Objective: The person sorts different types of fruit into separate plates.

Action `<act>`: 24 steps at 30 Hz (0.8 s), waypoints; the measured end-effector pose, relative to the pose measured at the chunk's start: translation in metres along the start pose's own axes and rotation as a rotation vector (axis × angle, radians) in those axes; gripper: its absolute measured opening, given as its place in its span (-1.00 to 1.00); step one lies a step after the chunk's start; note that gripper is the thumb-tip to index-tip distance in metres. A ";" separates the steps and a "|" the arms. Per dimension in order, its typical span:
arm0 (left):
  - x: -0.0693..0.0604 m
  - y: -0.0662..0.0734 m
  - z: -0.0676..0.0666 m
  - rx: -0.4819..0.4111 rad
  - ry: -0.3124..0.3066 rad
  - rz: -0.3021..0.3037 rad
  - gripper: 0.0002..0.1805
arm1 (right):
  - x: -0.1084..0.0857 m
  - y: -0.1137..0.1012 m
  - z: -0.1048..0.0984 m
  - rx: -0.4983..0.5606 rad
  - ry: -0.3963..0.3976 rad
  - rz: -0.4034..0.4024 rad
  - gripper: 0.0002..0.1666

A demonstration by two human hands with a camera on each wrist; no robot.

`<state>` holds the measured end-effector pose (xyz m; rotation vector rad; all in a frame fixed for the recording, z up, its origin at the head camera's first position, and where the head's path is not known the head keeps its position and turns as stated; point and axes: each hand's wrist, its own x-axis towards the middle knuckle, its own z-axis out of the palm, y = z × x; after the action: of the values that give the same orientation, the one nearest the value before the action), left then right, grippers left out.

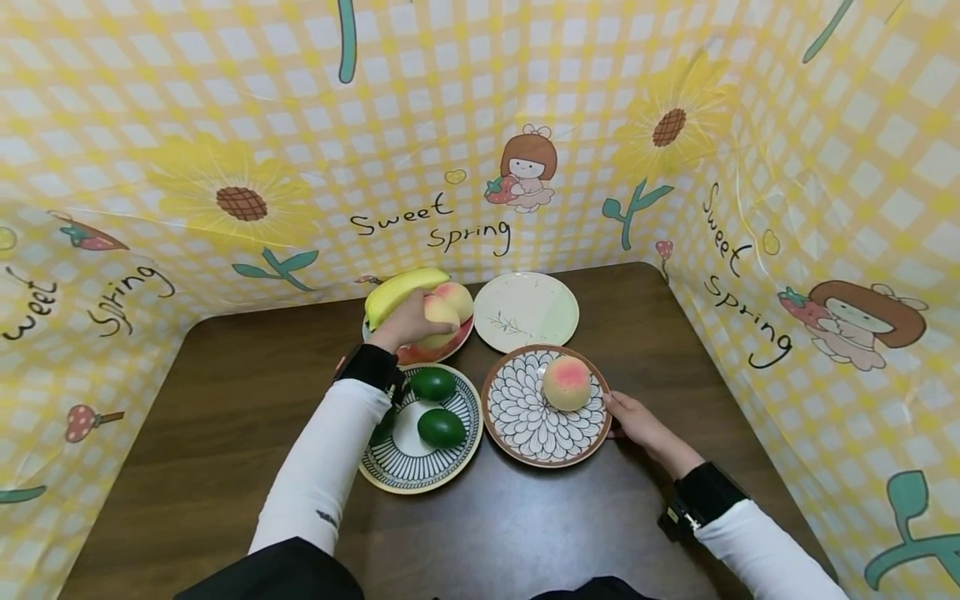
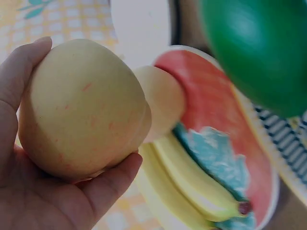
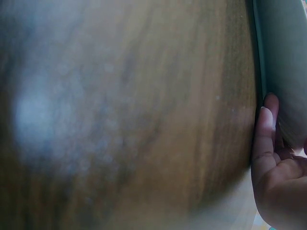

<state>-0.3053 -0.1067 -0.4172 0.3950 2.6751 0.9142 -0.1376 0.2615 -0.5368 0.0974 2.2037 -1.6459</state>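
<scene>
My left hand grips a peach over the red fruit plate; in the left wrist view the fingers and thumb curl round that peach. Another peach and yellow bananas lie on the same plate. My right hand holds the right rim of the brown-rimmed plate, thumb above, on which one peach rests. In the right wrist view the fingers of my right hand lie under the plate's edge.
A striped plate with several green fruits stands at the front left, partly under my left forearm. Behind the brown-rimmed plate is a pale plate. Checkered cloth surrounds the wooden table at the back and sides.
</scene>
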 end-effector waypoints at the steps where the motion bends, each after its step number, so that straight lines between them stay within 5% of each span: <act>1: -0.001 0.004 0.000 0.009 0.004 0.008 -0.04 | 0.000 0.000 0.000 -0.006 -0.001 -0.005 -0.35; 16: -0.015 0.043 0.021 -0.102 -0.036 0.074 -0.02 | 0.001 0.002 0.000 -0.018 0.015 -0.001 -0.34; 24: -0.027 0.064 0.046 -0.040 -0.026 0.108 -0.02 | 0.001 0.002 0.000 -0.001 0.016 0.001 -0.37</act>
<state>-0.2540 -0.0420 -0.4067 0.5433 2.6295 0.9848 -0.1378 0.2621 -0.5392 0.1122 2.2158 -1.6488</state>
